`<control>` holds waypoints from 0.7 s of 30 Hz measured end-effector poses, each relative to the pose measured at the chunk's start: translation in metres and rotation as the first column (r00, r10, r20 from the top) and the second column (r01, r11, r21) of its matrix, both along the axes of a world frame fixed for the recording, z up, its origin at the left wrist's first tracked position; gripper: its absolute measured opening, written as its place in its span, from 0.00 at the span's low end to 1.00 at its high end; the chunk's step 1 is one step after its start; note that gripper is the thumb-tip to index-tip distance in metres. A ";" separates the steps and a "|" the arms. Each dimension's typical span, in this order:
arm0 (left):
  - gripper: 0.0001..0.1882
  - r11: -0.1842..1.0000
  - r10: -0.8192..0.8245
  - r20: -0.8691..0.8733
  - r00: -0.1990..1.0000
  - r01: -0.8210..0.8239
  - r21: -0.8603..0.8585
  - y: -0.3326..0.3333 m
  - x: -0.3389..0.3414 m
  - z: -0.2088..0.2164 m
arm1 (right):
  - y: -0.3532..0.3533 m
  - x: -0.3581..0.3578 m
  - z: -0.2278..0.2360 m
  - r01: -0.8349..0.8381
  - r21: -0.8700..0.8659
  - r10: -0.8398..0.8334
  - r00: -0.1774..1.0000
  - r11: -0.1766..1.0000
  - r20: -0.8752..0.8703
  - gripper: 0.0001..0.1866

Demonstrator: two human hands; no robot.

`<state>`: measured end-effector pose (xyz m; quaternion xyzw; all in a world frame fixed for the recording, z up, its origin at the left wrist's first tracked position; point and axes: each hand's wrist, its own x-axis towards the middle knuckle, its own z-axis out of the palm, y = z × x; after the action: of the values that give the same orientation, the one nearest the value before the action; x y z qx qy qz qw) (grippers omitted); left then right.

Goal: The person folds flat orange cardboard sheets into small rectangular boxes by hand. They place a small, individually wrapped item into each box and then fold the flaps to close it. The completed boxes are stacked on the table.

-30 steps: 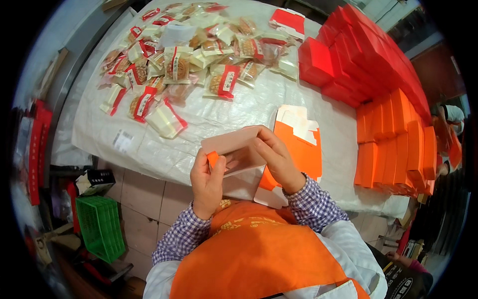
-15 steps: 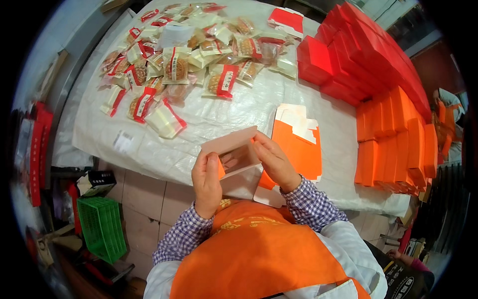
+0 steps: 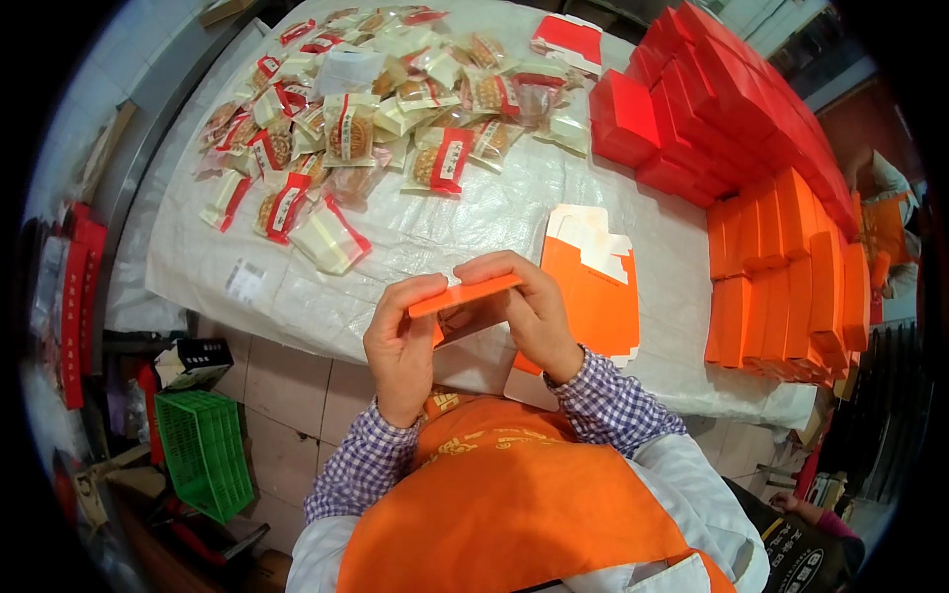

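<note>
One box (image 3: 467, 294), frame centre: left hand (image 3: 399, 354) fingers clamped on its left end, right hand (image 3: 541, 321) fingers on its right. Flat cartons (image 3: 595, 311) right of centre, pastries (image 3: 350, 135) upper left.

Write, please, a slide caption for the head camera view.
The left hand and right hand hold a partly open orange box beside flat orange cardboard, wrapped pastries beyond.

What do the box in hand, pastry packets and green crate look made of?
Orange box: probably thin card, smooth outside, judging by its folded edge. Pastry packets: likely glossy, partly clear plastic film; they glint and show contents. Green crate: seemingly moulded plastic, finish unclear, from its even colour and slotted walls.
</note>
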<state>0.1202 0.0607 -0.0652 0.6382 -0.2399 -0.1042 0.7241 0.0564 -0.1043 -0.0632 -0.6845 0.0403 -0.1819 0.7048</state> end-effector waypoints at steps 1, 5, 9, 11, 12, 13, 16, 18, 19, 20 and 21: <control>0.10 1.000 -0.009 0.069 0.998 0.008 0.017 0.003 0.002 -0.002 | -0.001 0.001 -0.004 0.032 -0.109 -0.023 0.996 0.993 0.090 0.11; 0.11 0.989 -0.111 0.371 0.922 0.068 0.129 0.015 0.018 -0.009 | -0.007 -0.001 -0.006 0.027 -0.189 -0.009 0.995 0.982 0.095 0.10; 0.14 0.956 -0.199 0.571 0.796 0.030 0.291 0.026 0.027 -0.002 | -0.015 -0.004 -0.003 -0.054 -0.266 0.079 0.993 0.962 0.085 0.11; 0.15 0.941 -0.242 0.608 0.756 0.031 0.336 0.029 0.029 0.003 | -0.023 -0.006 -0.002 -0.105 -0.322 0.146 0.984 0.941 0.105 0.12; 0.16 0.932 -0.265 0.631 0.729 0.026 0.361 0.031 0.030 0.005 | -0.028 -0.008 0.000 -0.133 -0.348 0.180 0.978 0.928 0.108 0.14; 0.18 0.922 -0.289 0.652 0.701 0.021 0.386 0.032 0.031 0.005 | -0.032 -0.009 0.000 -0.160 -0.372 0.213 0.971 0.915 0.107 0.15; 0.23 0.893 -0.340 0.686 0.643 -0.007 0.450 0.036 0.027 0.011 | -0.042 -0.015 0.009 -0.267 -0.373 0.311 0.949 0.888 0.061 0.20; 0.25 0.878 -0.367 0.695 0.618 -0.016 0.478 0.038 0.023 0.017 | -0.045 -0.018 0.017 -0.310 -0.431 0.358 0.933 0.848 0.034 0.24; 0.26 0.873 -0.379 0.699 0.607 -0.017 0.488 0.038 0.021 0.021 | -0.046 -0.019 0.020 -0.331 -0.459 0.383 0.924 0.824 0.022 0.26; 0.27 0.867 -0.391 0.702 0.595 -0.019 0.498 0.038 0.020 0.024 | -0.047 -0.020 0.020 -0.325 -0.499 0.390 0.920 0.803 0.029 0.29; 0.28 0.861 -0.398 0.713 0.577 -0.035 0.508 0.037 0.019 0.024 | -0.047 -0.022 0.021 -0.318 -0.538 0.398 0.917 0.780 0.035 0.31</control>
<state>0.1389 0.0981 -0.0411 0.7415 -0.5715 0.0615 0.3461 0.0339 -0.1517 -0.0424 -0.8294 -0.1934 -0.0982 0.5148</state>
